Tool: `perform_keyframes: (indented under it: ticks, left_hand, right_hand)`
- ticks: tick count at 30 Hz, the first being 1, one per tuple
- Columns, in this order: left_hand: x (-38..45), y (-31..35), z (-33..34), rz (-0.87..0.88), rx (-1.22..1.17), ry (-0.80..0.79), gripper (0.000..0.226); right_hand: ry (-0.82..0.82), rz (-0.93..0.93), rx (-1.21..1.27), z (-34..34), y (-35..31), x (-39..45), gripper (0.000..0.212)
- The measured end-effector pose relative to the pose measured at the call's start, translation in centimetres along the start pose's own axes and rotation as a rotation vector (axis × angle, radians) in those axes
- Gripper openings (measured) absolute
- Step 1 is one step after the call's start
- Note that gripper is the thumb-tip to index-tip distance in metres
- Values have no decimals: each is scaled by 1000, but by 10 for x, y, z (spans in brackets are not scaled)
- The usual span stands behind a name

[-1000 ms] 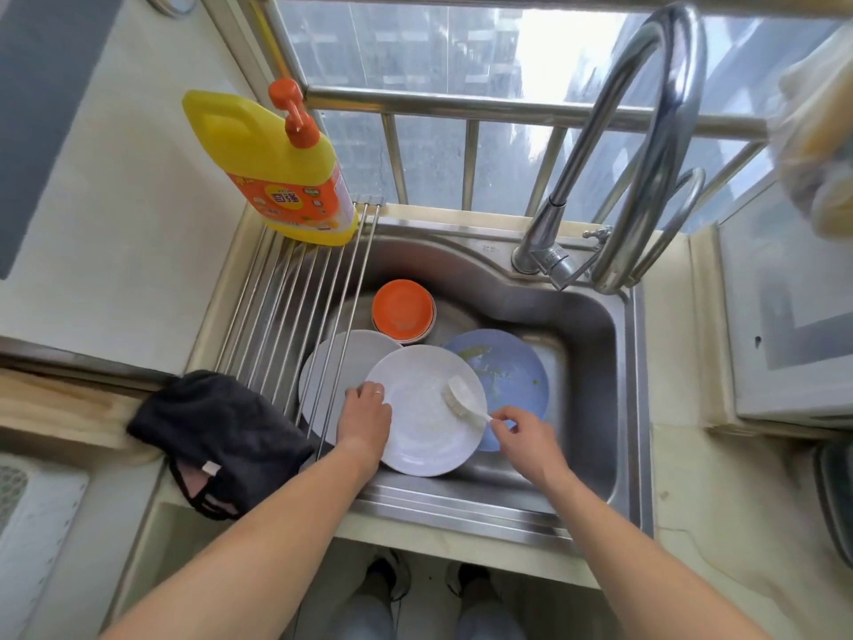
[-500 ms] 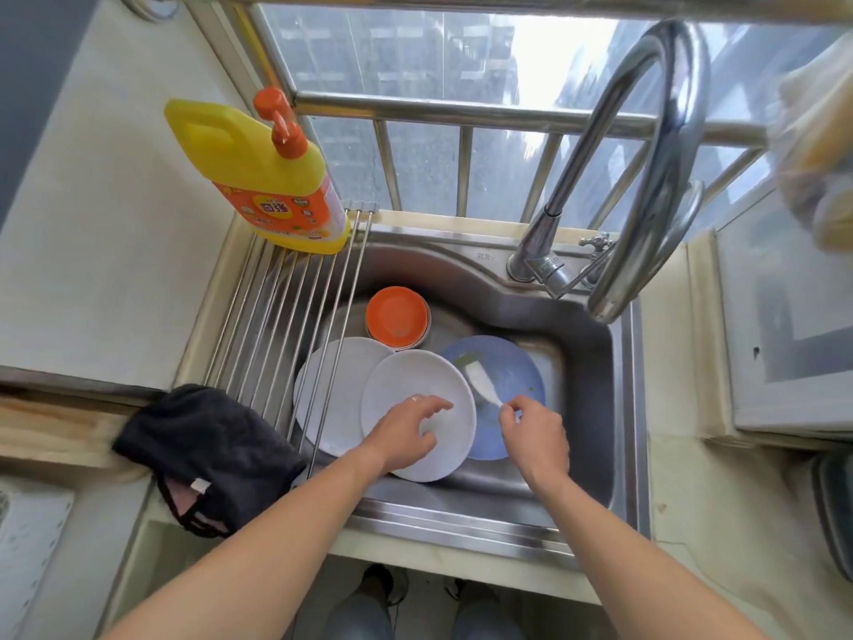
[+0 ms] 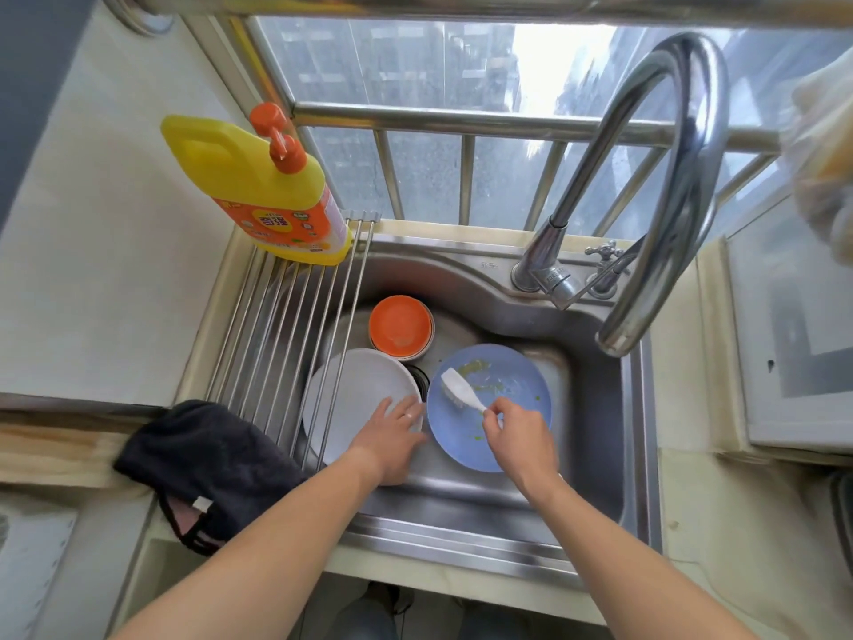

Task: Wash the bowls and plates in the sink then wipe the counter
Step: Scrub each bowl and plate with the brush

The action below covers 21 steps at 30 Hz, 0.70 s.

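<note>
Pale stone table (image 3: 720,538) around a steel sink (image 3: 595,436), set under a barred window (image 3: 424,145); light wall at left. Chrome gooseneck tap (image 3: 664,187) at far right of the basin. Roll-up steel rack (image 3: 281,334) across the left part of the sink, yellow detergent bottle (image 3: 258,191) standing at its far end. Dark cloth (image 3: 203,459) draped at near left on the edge.

In the basin: orange bowl (image 3: 400,326) far; white plate (image 3: 355,399) left, partly under the rack; blue plate (image 3: 507,390) right, flecked with green residue.

White dish brush (image 3: 459,388): long axis diagonal, bristle head far-left over the blue plate, handle near-right.

Right hand (image 3: 519,441): grip pinched on the brush handle. Left hand (image 3: 392,434): fingers spread, resting on the white plate's near-right rim, clasping nothing.
</note>
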<state>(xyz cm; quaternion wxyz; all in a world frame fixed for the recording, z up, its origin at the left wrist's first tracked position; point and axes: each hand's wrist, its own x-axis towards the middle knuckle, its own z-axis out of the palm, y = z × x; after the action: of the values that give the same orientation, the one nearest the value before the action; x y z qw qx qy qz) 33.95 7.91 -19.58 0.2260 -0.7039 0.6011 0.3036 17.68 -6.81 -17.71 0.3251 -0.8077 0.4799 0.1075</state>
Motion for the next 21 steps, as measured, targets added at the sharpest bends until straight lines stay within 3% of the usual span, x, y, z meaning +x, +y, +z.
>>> perform_keyframes:
  ticks: [3, 6, 9, 11, 13, 16, 18, 21]
  left_hand:
    - [3, -10, 7, -166, 116, -160, 50]
    - [5, -5, 3, -319, -27, -89, 39]
    - [11, 20, -11, -366, -462, 20, 28]
    - [22, 41, -16, -440, -841, -74, 25]
    - [38, 60, -10, -616, -1289, -147, 18]
    - [60, 76, 0, -845, -1867, -25, 33]
    - [65, 78, 0, -959, -1962, 72, 22]
    - [72, 75, 5, -1117, -1964, 191, 23]
  right_hand:
    - [1, 39, -28, -5, 19, 5, 22]
    - [-2, 83, -34, -5, 35, 8, 21]
    - [-11, 98, -2, -1, 43, 9, 20]
    - [-24, 99, 29, 2, 45, 9, 19]
    - [-34, 94, 52, 3, 47, 9, 19]
    - [-37, 92, 79, 2, 50, 7, 19]
    - [-38, 95, 91, 2, 54, 6, 19]
    - [-43, 108, 105, 4, 58, 4, 18]
